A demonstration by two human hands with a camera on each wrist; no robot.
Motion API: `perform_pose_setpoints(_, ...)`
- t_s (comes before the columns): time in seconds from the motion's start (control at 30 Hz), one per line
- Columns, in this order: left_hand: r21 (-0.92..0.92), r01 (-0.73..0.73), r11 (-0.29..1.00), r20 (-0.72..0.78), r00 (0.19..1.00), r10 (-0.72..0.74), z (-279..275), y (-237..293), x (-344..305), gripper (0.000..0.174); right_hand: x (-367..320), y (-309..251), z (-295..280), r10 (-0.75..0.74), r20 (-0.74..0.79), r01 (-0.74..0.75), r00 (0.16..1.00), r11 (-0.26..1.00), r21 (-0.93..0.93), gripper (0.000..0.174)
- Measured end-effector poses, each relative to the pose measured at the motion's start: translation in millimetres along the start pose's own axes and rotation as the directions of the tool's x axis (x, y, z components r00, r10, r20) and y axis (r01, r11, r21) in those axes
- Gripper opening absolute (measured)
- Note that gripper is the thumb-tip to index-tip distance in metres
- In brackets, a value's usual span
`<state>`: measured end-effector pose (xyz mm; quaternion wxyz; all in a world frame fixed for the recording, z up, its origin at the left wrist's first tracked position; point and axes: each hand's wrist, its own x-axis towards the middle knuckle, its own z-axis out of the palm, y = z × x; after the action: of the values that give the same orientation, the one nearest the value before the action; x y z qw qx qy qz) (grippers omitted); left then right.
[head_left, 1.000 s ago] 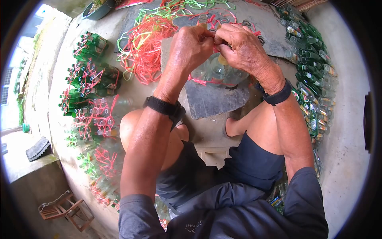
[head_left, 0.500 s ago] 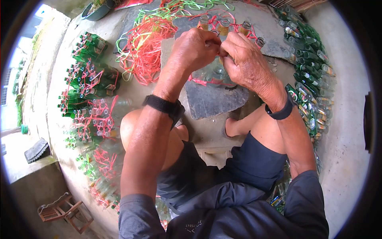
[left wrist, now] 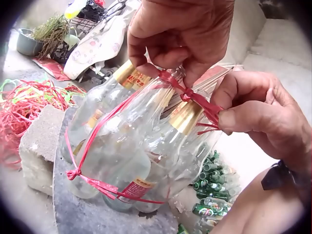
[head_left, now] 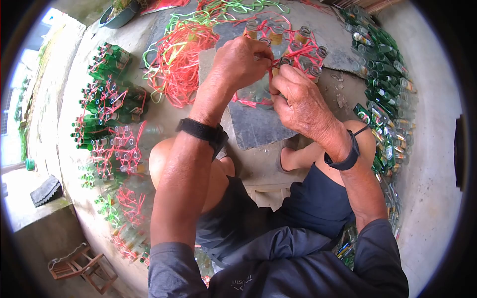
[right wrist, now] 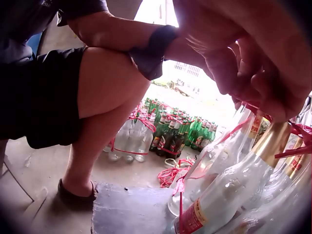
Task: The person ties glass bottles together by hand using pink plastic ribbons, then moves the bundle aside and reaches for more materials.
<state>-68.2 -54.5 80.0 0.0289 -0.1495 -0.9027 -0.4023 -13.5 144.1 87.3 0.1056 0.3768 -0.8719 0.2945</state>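
Note:
A bundle of clear glass bottles (left wrist: 117,161) with gold-coloured necks stands upright on a dark slate slab (head_left: 261,126). A red plastic strap (left wrist: 105,129) circles the bottles low down and runs up to their necks, where a knot (left wrist: 186,95) shows. My left hand (head_left: 243,62) pinches this strap over the bottle tops, on one side of the knot. On the other side, my right hand (head_left: 303,97) pinches the strap's loose end between thumb and forefinger. In the right wrist view, the fingers of my right hand (right wrist: 253,53) are close above a gold neck (right wrist: 273,141).
A tangled heap of red and green strap (head_left: 184,64) lies left of the slab, beside a concrete block (left wrist: 41,146). Tied bundles of green bottles (head_left: 112,102) stand along the left. Loose green bottles (head_left: 385,94) lie piled along the right wall. My knees flank the slab.
My right hand has come down toward my body, and a small gap has opened between the hands. More bottle mouths and red strap show behind them. The left hand has shifted little.

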Motion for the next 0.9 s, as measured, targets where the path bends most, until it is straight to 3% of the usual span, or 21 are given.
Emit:
perform_pose_setpoints(0.37,0.009,0.040,0.999,-0.006,0.999,-0.040,-0.7,3.5,-2.3,0.023,-17.9,-9.2,5.3,0.127,-0.025,-0.125,0.992,0.988,0.087,0.011)
perform_pose_setpoints(0.57,-0.010,0.021,1.000,-0.013,1.000,-0.021,0.0,-1.0,-1.2,0.024,-26.1,-2.2,16.6,0.315,0.030,-0.314,0.949,0.926,0.208,0.012)
perform_pose_setpoints(0.67,-0.029,0.033,0.999,0.004,0.999,-0.033,-0.2,-2.9,-1.2,0.024,-27.9,1.6,23.7,0.368,-0.040,-0.352,0.929,0.911,0.215,0.012)
perform_pose_setpoints(0.77,-0.041,0.037,0.999,0.017,0.999,-0.036,0.4,-4.1,-0.1,0.025,-26.4,-2.4,22.1,0.427,0.021,-0.416,0.904,0.867,0.274,0.026)
perform_pose_setpoints(0.83,-0.044,0.041,0.998,0.020,0.999,-0.040,-0.1,-3.1,-0.6,0.025,-18.7,-11.2,11.3,0.519,0.149,-0.540,0.842,0.808,0.237,0.041)
perform_pose_setpoints(0.9,-0.040,0.036,0.999,0.013,0.999,-0.035,-0.2,-2.6,-0.7,0.026,-10.0,-15.7,7.0,0.557,0.172,-0.582,0.813,0.768,0.267,0.040)
